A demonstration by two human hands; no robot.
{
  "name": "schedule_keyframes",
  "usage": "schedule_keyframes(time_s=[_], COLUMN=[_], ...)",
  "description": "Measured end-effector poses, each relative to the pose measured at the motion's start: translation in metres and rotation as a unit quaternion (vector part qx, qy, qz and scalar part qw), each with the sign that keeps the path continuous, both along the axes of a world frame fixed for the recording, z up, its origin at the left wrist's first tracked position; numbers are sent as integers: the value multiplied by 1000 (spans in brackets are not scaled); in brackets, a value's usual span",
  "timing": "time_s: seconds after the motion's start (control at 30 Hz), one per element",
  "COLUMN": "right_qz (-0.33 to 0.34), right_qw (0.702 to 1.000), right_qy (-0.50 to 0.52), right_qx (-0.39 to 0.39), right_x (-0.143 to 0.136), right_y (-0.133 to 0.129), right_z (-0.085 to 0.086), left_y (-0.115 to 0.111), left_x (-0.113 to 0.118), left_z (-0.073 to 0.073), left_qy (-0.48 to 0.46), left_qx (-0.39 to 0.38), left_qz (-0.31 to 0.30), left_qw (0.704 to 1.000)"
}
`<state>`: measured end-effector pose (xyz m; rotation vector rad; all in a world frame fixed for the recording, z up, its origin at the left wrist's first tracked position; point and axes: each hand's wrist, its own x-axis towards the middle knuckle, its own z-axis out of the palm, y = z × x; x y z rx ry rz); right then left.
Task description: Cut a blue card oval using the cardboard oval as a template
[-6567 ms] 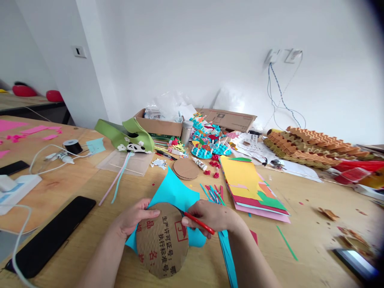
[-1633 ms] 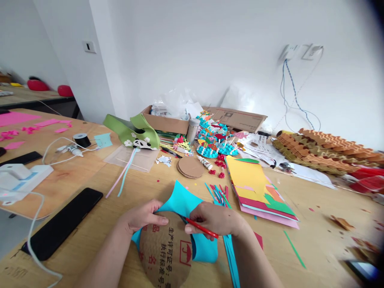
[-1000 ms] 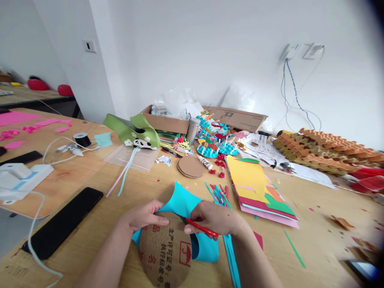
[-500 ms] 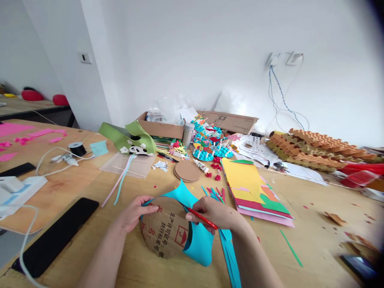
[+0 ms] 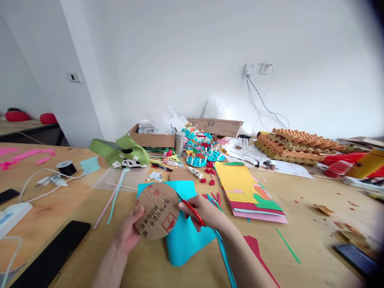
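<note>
A round cardboard disc [image 5: 157, 210] with red and black printing lies against a turquoise sheet [image 5: 186, 236]. My left hand [image 5: 132, 228] grips the disc and the sheet's edge at the lower left, the fingers partly hidden behind them. My right hand [image 5: 198, 212] is closed on red-handled scissors [image 5: 194, 213], whose tips touch the disc's upper right rim over the sheet. Thin turquoise strips [image 5: 224, 256] run beside my right forearm. Another brown disc [image 5: 181, 175] lies behind the sheet.
Stacked coloured paper [image 5: 243, 184] lies right of centre, with egg trays [image 5: 294, 146] behind. A green felt bag [image 5: 120, 152], glue bottle [image 5: 195, 173] and cardboard box [image 5: 153, 140] stand farther back. A black phone-like slab [image 5: 54, 256] and white cables are at left.
The disc and turquoise sheet have turned, and more of the sheet shows behind and below the disc. The view has shifted right and up. A dark red paper piece now shows beside my right forearm.
</note>
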<state>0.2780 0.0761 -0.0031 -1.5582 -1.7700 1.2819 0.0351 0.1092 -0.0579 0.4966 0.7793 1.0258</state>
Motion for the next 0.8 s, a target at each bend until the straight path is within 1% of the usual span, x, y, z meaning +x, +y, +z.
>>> schedule_keyframes(time_s=[0.1,0.23,0.4,0.67,0.8], right_qz=[1,23,44,64,69], right_qw=[1000,999,999,998,997], right_qy=[-14,-11,5,19,-7], right_qx=[10,22,26,4,19], right_x=[-3,-6,-7,-2,0], right_y=[0,0,2,0,0], right_z=[0,-1,-6,-3,-5], left_y=[-2,1,3,-1,0], left_x=[6,7,4,7,7], left_z=[-1,-4,-6,-3,-4], left_qy=[31,49,34,30,24], left_qx=[25,21,18,10,17], left_qz=[-17,9,5,4,-5], left_qw=[999,999,999,1000,1000])
